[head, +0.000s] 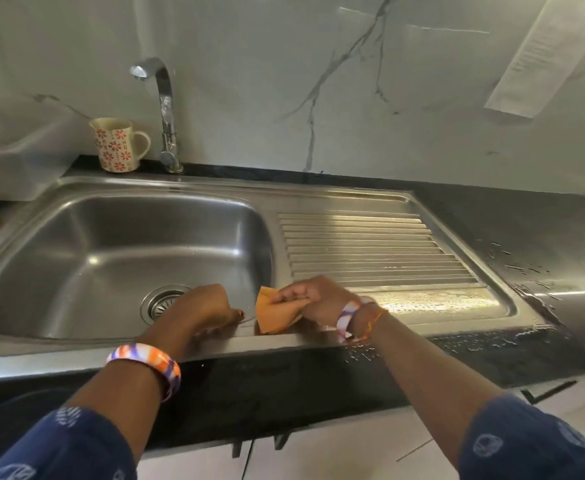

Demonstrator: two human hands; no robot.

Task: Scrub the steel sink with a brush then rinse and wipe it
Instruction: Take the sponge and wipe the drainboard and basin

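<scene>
Sink: the steel sink (117,244) was set into a dark countertop (512,216), its basin on the left and a ribbed drainboard (370,251) on the right; the metal looked clean and glossy, with bright reflections on the basin walls.
Drain: a round strainer (161,303) sat in the basin floor near the front wall, partly hidden by the left hand.
Drainboard surface: its flat front strip carried a film of water, and beads of water lay on the countertop to the right of it.
Cloth: an orange cloth (273,315) lay on the sink's front rim, between basin and drainboard, folded into an angular shape.
Right hand: the right hand (313,299) rested, knuckles up, on the front of the drainboard; its fingers were curled together and pinched the cloth's right edge against the thumb.
Left hand: the left hand (202,308) reached over the front rim into the basin, back upward, fingers bent down and close together at the inner wall just left of the cloth; whether the fingertips touched the steel could not be told.
Wrists: a striped orange, white and purple bangle circled each wrist.
Background: a curved tap (164,109) and a flowered mug (117,143) stood behind the basin.
</scene>
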